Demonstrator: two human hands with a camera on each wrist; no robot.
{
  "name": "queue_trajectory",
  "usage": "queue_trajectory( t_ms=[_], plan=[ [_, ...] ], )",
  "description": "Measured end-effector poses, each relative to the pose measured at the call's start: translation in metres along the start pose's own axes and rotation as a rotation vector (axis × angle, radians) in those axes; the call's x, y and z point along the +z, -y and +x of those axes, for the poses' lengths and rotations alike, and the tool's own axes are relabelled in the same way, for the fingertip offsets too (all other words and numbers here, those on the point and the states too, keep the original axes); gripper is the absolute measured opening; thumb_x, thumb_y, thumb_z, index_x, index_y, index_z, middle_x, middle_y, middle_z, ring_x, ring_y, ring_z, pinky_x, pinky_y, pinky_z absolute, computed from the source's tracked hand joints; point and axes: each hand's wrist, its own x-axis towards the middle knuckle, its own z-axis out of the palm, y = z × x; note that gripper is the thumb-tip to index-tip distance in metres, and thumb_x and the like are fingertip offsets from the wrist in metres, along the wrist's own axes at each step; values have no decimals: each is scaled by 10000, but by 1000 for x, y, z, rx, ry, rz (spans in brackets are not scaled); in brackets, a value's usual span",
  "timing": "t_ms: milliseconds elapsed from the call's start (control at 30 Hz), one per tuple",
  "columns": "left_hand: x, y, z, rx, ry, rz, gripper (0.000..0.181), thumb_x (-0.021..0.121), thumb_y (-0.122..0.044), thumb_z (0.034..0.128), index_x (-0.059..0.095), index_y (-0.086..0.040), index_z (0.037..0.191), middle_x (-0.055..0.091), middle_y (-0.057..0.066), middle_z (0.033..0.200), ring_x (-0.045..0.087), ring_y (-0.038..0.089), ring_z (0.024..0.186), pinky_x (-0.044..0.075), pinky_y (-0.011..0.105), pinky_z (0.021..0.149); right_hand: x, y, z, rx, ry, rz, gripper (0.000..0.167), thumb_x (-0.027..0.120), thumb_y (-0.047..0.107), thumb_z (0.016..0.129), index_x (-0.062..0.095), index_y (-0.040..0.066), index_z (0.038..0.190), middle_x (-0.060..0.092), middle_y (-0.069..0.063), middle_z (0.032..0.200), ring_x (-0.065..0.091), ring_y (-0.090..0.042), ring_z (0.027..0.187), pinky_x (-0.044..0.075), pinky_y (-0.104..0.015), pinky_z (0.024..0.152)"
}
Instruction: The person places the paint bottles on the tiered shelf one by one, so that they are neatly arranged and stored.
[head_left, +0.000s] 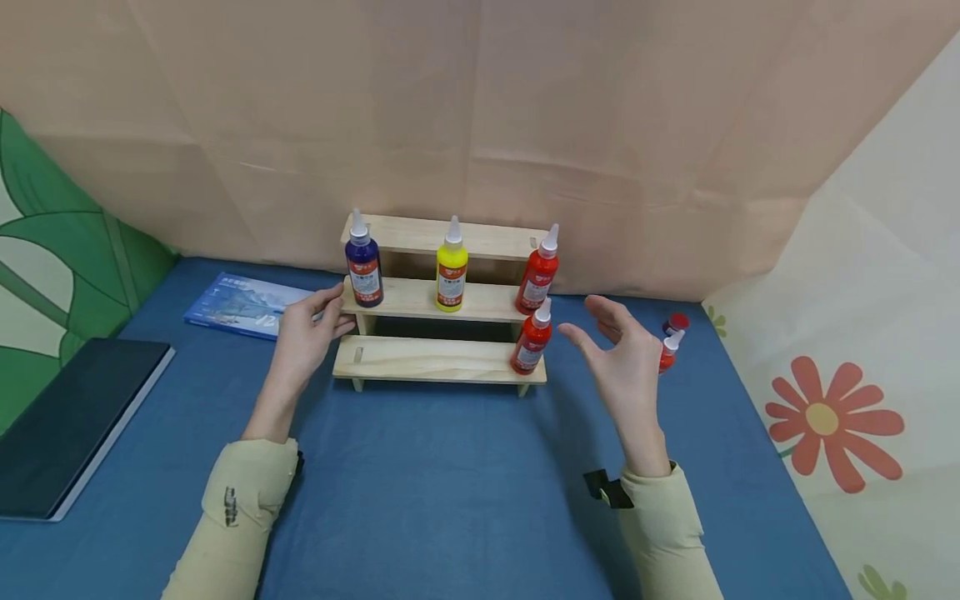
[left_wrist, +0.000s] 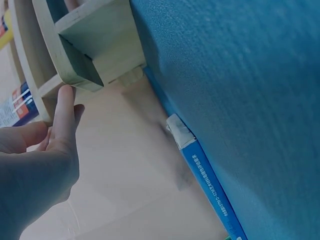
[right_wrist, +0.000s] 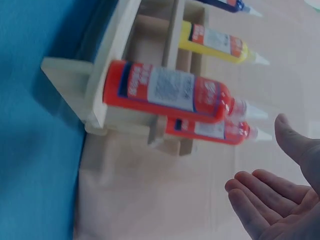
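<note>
A three-step wooden display rack (head_left: 427,360) stands on the blue cloth. My left hand (head_left: 306,332) grips the left end of its middle step, thumb and index finger (left_wrist: 65,112) at the edge. That step bears a dark purple paint bottle (head_left: 364,271), a yellow paint bottle (head_left: 452,275) and a red paint bottle (head_left: 537,279). Another red paint bottle (right_wrist: 165,92) stands at the right end of the lowest step. Just right of it, my right hand (head_left: 622,362) is held up with thumb and fingers spread, holding nothing.
Partly hidden behind my right hand, one more red bottle (head_left: 667,360) and a dark red-topped item (head_left: 677,323) are at the table's right. A blue flat box (head_left: 243,302) and a dark book (head_left: 78,417) lie left. A beige sheet (head_left: 480,108) hangs behind.
</note>
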Motion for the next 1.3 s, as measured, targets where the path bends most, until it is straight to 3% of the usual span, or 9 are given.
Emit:
queue_trajectory(
  t_ms=[233, 433, 533, 1067, 1300],
  plan=[
    [-1, 1, -1, 0, -4, 13, 452, 433, -139, 1178, 467, 91, 1566, 534, 357, 1484, 678, 460, 1186, 621, 221, 927, -21, -8, 5, 16, -85, -29, 490, 897, 216, 916, 735, 9, 1329, 749, -141, 1283, 737, -316, 1142, 611, -471, 1050],
    [-2, 2, -2, 0, -1, 8, 457, 428, -131, 1177, 453, 107, 1567, 510, 383, 1496, 681, 475, 1181, 623, 240, 927, -40, -21, 6, 38, -146, -41, 464, 895, 229, 920, 754, 45, 1322, 766, -76, 1258, 757, -256, 1102, 614, -221, 983],
    [-2, 3, -3, -3, -3, 4, 454, 428, -122, 1176, 452, 108, 1567, 505, 380, 1504, 678, 479, 1183, 621, 239, 928, -47, -27, 7, 59, -163, -45, 458, 883, 243, 934, 752, 40, 1323, 767, -73, 1255, 752, -257, 1103, 596, -172, 975],
    [3, 2, -3, 22, -19, 28, 437, 424, -98, 1173, 470, 116, 1551, 530, 383, 1472, 690, 478, 1168, 616, 205, 908, -71, -55, 6, 211, -168, -105, 577, 836, 385, 967, 687, 90, 1440, 712, -83, 1380, 684, -296, 1248, 576, -336, 1101],
    [2, 1, -1, 39, -7, 27, 440, 429, -101, 1172, 468, 120, 1550, 526, 401, 1467, 690, 496, 1158, 621, 253, 914, -71, -72, 2, 247, -176, -128, 630, 840, 432, 955, 688, 40, 1424, 710, -134, 1372, 683, -316, 1233, 584, -429, 1104]
  ],
)
